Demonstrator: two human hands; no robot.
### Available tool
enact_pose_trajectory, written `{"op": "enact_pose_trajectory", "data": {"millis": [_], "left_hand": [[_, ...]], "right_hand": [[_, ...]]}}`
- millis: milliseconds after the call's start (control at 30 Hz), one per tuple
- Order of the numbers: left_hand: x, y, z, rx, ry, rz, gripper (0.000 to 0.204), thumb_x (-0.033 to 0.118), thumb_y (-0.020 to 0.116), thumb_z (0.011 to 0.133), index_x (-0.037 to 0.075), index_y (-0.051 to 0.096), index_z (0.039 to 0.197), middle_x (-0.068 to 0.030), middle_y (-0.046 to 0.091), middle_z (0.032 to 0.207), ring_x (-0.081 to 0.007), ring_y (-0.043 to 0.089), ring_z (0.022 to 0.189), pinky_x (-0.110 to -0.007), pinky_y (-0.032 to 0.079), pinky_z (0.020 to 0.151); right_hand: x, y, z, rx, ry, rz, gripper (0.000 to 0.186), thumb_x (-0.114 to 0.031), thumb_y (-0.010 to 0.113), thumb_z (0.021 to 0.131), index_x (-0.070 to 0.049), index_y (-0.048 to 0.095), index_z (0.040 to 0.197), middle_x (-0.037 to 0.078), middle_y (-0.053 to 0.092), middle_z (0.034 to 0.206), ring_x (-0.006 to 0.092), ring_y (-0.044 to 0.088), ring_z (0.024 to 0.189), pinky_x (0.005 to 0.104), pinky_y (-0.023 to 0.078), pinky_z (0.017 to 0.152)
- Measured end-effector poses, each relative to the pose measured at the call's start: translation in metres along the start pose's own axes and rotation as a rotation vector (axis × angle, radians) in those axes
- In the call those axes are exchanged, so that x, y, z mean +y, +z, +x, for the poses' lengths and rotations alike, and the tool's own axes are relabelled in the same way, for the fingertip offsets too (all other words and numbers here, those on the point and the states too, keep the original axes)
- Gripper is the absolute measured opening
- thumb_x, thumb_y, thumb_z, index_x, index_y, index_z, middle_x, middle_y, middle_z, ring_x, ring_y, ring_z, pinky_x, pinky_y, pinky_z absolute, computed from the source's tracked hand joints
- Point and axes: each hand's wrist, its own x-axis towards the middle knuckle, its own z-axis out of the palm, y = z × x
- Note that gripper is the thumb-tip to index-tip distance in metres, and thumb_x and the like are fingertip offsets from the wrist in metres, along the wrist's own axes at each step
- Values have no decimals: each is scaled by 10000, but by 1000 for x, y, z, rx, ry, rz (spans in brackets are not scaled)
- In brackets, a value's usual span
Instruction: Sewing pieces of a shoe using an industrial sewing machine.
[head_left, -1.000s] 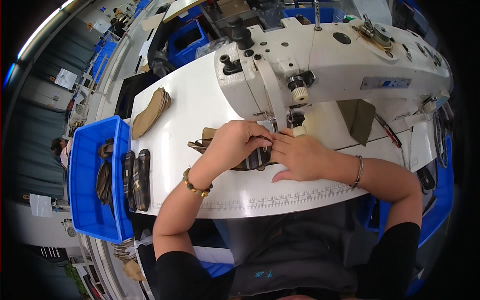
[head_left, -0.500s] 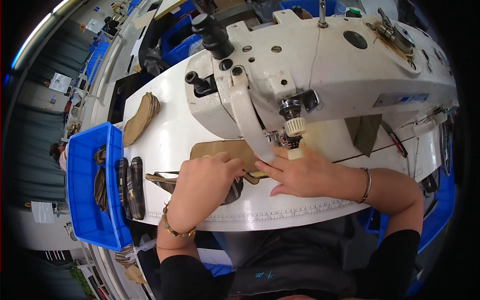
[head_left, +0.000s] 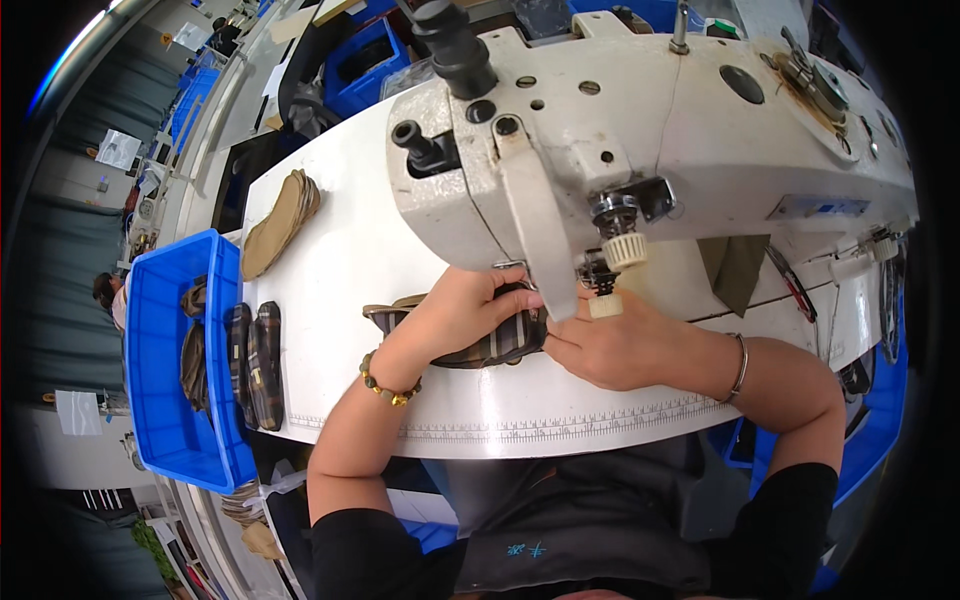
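A white sewing machine (head_left: 590,120) reaches over the white table. Under its needle area lies a plaid fabric pouch piece (head_left: 495,348) with a tan layer showing at its left end. My left hand (head_left: 465,312) pinches the pouch piece's upper edge between thumb and fingers, close to the presser foot. At the piece's right end my right hand (head_left: 625,345) has its fingers curled against the fabric. The machine's tension knobs and white lever partly cover those fingertips, and the needle itself is hidden.
A stack of tan curved pieces (head_left: 280,225) lies at the table's left, above plaid pieces (head_left: 262,365). A blue bin (head_left: 180,450) with fabric pieces stands beside the table. Right of the machine's knobs are an olive cloth (head_left: 732,270) and a red-and-black handled tool (head_left: 797,292).
The tan panel has been turned, so the plaid side now faces up. My left hand has moved up and right to the presser foot; my right hand has curled in. The view has shifted slightly.
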Motion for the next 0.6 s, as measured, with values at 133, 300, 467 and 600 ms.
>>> {"op": "enact_pose_trajectory", "data": {"millis": [133, 300, 467, 600], "left_hand": [[5, -2, 3, -18, -19, 21, 283, 329, 702, 946, 59, 736, 1022, -85, 697, 814, -175, 628, 718, -311, 497, 684], [-2, 0, 3, 1, 13, -1, 245, 298, 703, 945, 69, 737, 1027, -85, 714, 816, -170, 645, 723, -308, 509, 683], [12, 2, 1, 57, 15, 88, 203, 242, 720, 912, 75, 739, 1026, -117, 713, 771, -258, 684, 667, -356, 530, 644], [21, 3, -3, 91, -14, 104, 144, 108, 712, 854, 28, 721, 974, -179, 682, 800, -363, 662, 761, -404, 525, 699]], "right_hand": [[0, 2, 1, 227, -32, -142, 66, -138, 634, 722, -82, 606, 742, 0, 517, 665, 149, 523, 521, 293, 410, 502], [-10, 5, 6, 299, -37, -315, 123, -116, 664, 723, -38, 667, 817, -14, 496, 603, 97, 508, 493, 255, 363, 431], [-9, 8, 2, 217, -35, -257, 207, -89, 672, 744, 27, 690, 915, -7, 523, 597, 99, 548, 509, 251, 366, 419], [-13, 4, 2, 123, 5, -222, 233, -90, 667, 750, 37, 692, 944, -3, 539, 607, 102, 558, 508, 254, 372, 422]]}}
